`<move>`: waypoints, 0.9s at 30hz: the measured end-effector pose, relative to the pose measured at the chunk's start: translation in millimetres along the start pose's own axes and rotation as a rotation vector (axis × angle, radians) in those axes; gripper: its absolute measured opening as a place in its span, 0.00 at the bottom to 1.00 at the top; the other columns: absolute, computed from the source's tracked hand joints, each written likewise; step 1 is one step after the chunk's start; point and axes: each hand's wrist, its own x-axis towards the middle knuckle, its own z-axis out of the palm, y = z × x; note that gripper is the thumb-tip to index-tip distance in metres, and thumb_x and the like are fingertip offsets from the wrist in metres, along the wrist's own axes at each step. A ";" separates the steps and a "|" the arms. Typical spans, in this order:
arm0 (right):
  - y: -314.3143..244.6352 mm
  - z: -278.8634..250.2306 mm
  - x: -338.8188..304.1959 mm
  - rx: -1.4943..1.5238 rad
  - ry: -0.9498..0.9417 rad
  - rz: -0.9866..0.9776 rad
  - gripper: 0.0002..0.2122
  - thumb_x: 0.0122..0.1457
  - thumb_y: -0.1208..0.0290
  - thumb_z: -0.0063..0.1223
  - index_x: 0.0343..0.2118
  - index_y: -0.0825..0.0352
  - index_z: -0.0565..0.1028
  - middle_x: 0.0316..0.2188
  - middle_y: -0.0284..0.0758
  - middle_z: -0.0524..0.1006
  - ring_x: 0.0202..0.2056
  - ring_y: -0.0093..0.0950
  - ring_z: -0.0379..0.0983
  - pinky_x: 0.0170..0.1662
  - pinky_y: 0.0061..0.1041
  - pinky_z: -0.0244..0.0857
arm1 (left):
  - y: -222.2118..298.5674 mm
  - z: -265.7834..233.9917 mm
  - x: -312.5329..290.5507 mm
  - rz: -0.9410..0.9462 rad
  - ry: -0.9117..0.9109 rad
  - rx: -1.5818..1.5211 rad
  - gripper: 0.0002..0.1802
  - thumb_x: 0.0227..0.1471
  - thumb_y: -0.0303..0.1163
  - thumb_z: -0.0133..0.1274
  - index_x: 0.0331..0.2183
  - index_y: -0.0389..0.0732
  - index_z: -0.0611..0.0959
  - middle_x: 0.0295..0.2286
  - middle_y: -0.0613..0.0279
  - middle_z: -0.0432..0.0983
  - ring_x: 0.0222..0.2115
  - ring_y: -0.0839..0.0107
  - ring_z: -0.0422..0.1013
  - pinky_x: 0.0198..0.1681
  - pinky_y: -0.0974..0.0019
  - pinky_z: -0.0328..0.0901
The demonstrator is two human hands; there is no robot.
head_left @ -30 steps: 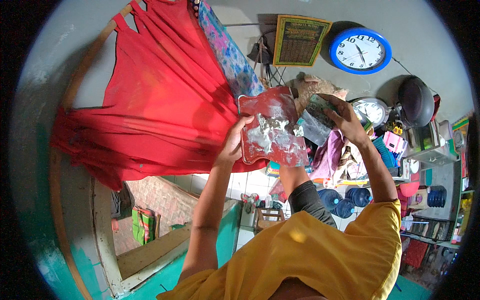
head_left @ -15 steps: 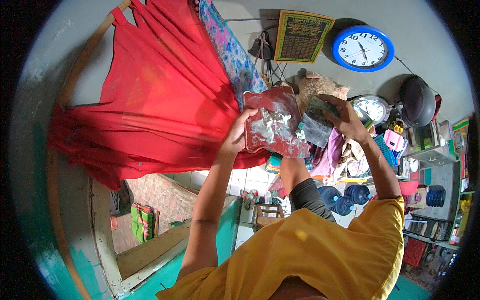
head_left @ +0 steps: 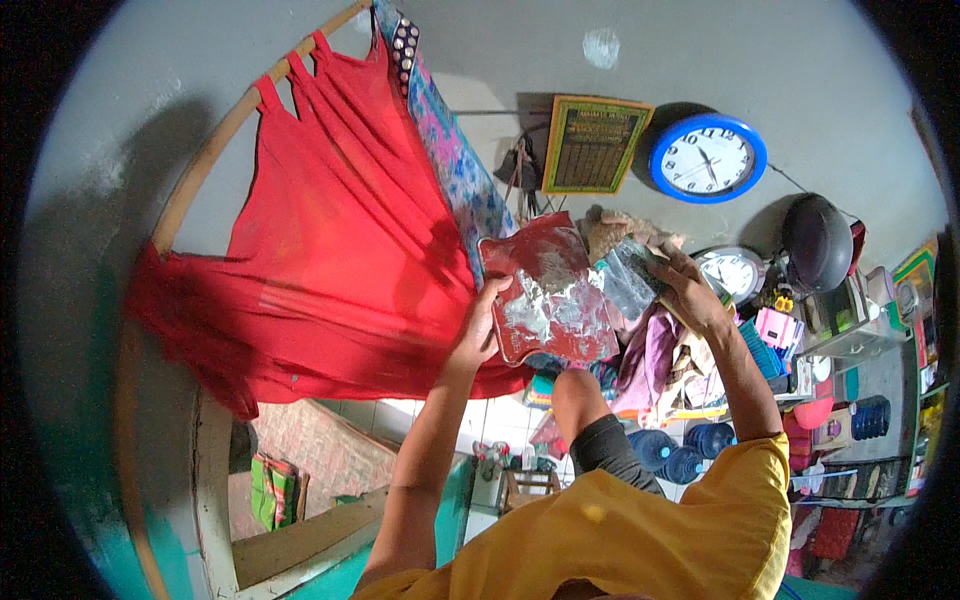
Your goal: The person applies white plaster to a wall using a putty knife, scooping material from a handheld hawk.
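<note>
My left hand (head_left: 484,322) grips a dark red board (head_left: 555,330) by its left edge, the thumb lying on top. White, putty-like paste (head_left: 545,300) is smeared over the middle of the board. In my right hand (head_left: 690,290) is a flat, see-through grey scraper (head_left: 628,280), pinched between thumb and fingers. Its near edge meets the right side of the board; whether they touch, I cannot tell. Some whitish smears show on the scraper. Beyond the hands, a white patch (head_left: 601,48) marks the grey wall (head_left: 500,50).
A red cloth (head_left: 340,230) hangs at the left from a wooden strip (head_left: 210,140), beside a flowered cloth (head_left: 455,140). A framed panel (head_left: 598,145) and a blue wall clock (head_left: 708,158) are on the wall. Clothes (head_left: 650,365) lie heaped below my right hand; blue water jugs (head_left: 685,465) stand lower.
The view has tipped up, showing more wall with the white patch. The scraper has shifted from the board's lower right corner toward its upper right edge. Both hands keep their holds.
</note>
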 end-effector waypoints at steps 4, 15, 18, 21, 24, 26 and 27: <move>-27.9 -4.5 5.3 -0.183 -0.179 -0.219 0.30 0.45 0.74 0.52 0.52 0.75 0.55 0.48 0.39 0.63 0.49 0.28 0.61 0.52 0.25 0.54 | 11.3 20.2 29.8 0.056 -0.022 -0.073 0.19 0.46 0.42 0.48 0.38 0.41 0.72 0.32 0.61 0.73 0.31 0.66 0.71 0.37 0.61 0.66; -50.0 -46.4 46.9 -0.414 -0.093 -0.402 0.31 0.41 0.83 0.59 0.51 0.74 0.57 0.51 0.37 0.60 0.52 0.28 0.57 0.52 0.28 0.55 | 39.8 57.5 82.9 0.045 -0.131 -0.011 0.18 0.45 0.41 0.47 0.36 0.40 0.73 0.29 0.61 0.74 0.27 0.68 0.72 0.30 0.64 0.68; -51.4 -48.5 47.8 -0.492 -0.096 -0.371 0.31 0.41 0.82 0.58 0.51 0.72 0.58 0.51 0.38 0.61 0.52 0.29 0.57 0.53 0.29 0.54 | 36.7 44.8 86.1 0.042 -0.124 0.017 0.17 0.45 0.41 0.47 0.36 0.40 0.73 0.28 0.62 0.74 0.26 0.68 0.72 0.30 0.64 0.68; -65.2 -36.7 41.8 -0.719 -0.115 -0.292 0.31 0.40 0.83 0.56 0.51 0.70 0.59 0.51 0.39 0.61 0.52 0.29 0.58 0.54 0.30 0.54 | 33.5 40.2 82.5 0.047 -0.079 0.058 0.17 0.44 0.40 0.48 0.37 0.41 0.73 0.27 0.63 0.73 0.26 0.68 0.71 0.30 0.63 0.68; -84.1 -20.1 36.0 -1.125 -0.181 -0.330 0.30 0.36 0.83 0.54 0.49 0.69 0.61 0.49 0.41 0.62 0.50 0.33 0.60 0.53 0.30 0.54 | 34.2 41.9 73.3 0.018 -0.076 0.085 0.16 0.45 0.39 0.48 0.36 0.41 0.72 0.27 0.64 0.72 0.27 0.69 0.71 0.33 0.65 0.67; -92.5 -2.8 31.7 -1.372 -0.218 -0.380 0.30 0.34 0.83 0.52 0.48 0.69 0.62 0.46 0.42 0.63 0.48 0.37 0.61 0.51 0.31 0.55 | 34.9 34.3 70.2 -0.056 -0.140 0.080 0.13 0.47 0.36 0.47 0.35 0.41 0.72 0.30 0.64 0.71 0.29 0.73 0.70 0.35 0.67 0.66; -93.4 7.5 27.5 -1.460 -0.226 -0.402 0.30 0.34 0.83 0.52 0.48 0.68 0.63 0.44 0.43 0.64 0.47 0.39 0.61 0.51 0.31 0.55 | 32.4 29.4 71.2 -0.063 -0.131 0.072 0.13 0.47 0.36 0.47 0.35 0.41 0.72 0.29 0.65 0.72 0.29 0.73 0.70 0.35 0.67 0.66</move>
